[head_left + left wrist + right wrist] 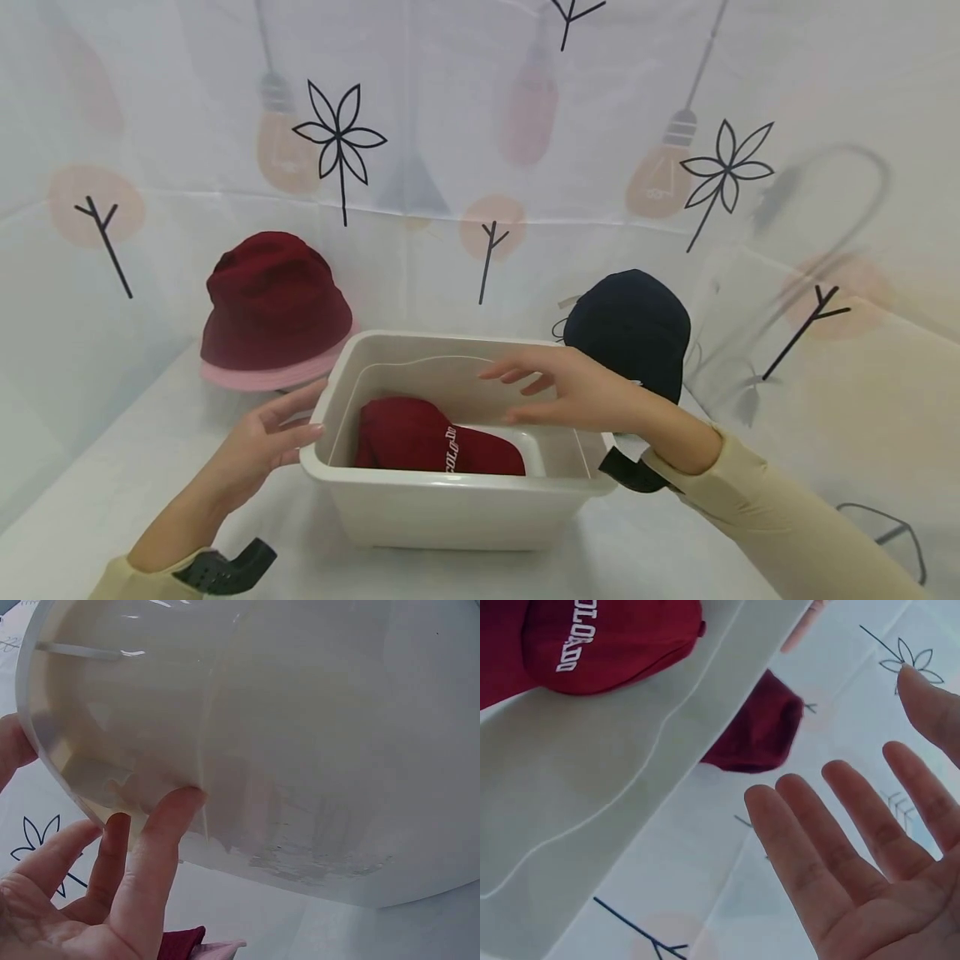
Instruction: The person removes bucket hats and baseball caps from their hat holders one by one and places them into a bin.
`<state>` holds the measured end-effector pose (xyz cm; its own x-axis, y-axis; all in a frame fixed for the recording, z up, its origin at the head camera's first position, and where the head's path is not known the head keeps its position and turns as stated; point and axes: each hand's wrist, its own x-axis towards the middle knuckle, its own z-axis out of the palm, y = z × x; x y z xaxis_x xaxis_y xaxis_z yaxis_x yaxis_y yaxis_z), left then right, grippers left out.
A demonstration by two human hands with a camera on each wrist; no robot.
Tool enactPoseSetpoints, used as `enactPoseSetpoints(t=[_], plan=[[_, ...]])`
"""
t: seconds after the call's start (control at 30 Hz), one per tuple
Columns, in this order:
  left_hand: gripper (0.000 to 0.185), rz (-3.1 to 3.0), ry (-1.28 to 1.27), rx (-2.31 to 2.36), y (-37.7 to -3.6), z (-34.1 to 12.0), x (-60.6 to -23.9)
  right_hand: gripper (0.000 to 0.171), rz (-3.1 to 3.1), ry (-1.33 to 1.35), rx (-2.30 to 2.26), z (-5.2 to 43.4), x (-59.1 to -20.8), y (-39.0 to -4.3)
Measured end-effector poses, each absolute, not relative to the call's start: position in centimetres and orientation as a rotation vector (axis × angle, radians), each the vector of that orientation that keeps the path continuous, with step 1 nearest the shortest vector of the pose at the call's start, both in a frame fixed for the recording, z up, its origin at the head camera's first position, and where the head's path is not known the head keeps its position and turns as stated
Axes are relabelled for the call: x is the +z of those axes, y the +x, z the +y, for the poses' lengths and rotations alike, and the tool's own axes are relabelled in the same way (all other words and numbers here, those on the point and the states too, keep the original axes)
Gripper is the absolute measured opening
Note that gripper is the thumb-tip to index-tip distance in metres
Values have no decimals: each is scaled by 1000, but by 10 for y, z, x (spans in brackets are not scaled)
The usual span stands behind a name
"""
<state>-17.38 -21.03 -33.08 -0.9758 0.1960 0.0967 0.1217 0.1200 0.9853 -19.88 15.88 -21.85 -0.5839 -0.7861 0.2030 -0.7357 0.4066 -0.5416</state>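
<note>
A dark red baseball cap (405, 433) with white lettering lies inside a white plastic bin (457, 512). At the bin's left end is my left hand (258, 442), its fingers loosely extended and touching the outside near the rim. The left wrist view shows the thumb (169, 817) against the outer wall, with other fingertips at the rim's edge. Over the right part of the bin hovers my right hand (577, 387), fingers spread and holding nothing. In the right wrist view its palm (900, 922) faces the camera, beside the bin's long wall.
A maroon bucket hat (273, 304) with a pink brim stands behind the bin on the left. Behind it on the right is a dark navy cap (633, 329), partly hidden by my right arm. A white patterned cloth (442, 167) hangs at the back.
</note>
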Motion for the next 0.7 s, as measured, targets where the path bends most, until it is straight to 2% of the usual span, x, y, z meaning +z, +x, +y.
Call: enactPoseSetpoints(t=[0.37, 0.7], plan=[[63, 2282, 354, 2039, -174, -211, -333, 43, 2740, -1452, -1013, 192, -236, -183], [63, 2311, 325, 2013, -174, -211, -331, 49, 2845, -1465, -1152, 218, -249, -173]])
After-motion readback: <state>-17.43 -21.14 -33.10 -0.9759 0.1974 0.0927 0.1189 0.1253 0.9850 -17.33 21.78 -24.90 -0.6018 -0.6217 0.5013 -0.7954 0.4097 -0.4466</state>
